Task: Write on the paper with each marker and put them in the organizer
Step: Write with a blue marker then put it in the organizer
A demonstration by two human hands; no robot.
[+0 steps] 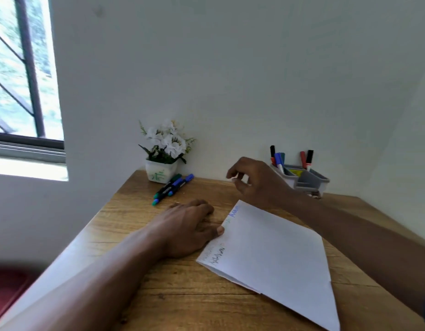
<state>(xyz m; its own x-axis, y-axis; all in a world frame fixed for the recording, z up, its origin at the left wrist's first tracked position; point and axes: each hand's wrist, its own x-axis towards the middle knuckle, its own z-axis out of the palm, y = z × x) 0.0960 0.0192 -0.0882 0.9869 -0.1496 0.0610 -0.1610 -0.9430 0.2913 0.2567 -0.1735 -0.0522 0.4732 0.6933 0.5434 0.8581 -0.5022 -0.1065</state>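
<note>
A white paper [273,249] with coloured writing along its left edge lies on the wooden table [183,295]. My left hand [190,225] rests flat on the table, its thumb on the paper's left edge. My right hand [254,180] hovers above the table between the paper and the organizer, fingers loosely curled, holding nothing. Three markers [172,188], green and blue, lie side by side near the flower pot. The grey organizer [307,179] stands at the back right against the wall, with several markers upright in its compartments.
A small white pot of white flowers [162,151] stands at the back of the table against the wall. A window [23,75] is at the left. The table's left edge runs diagonally beside my left forearm.
</note>
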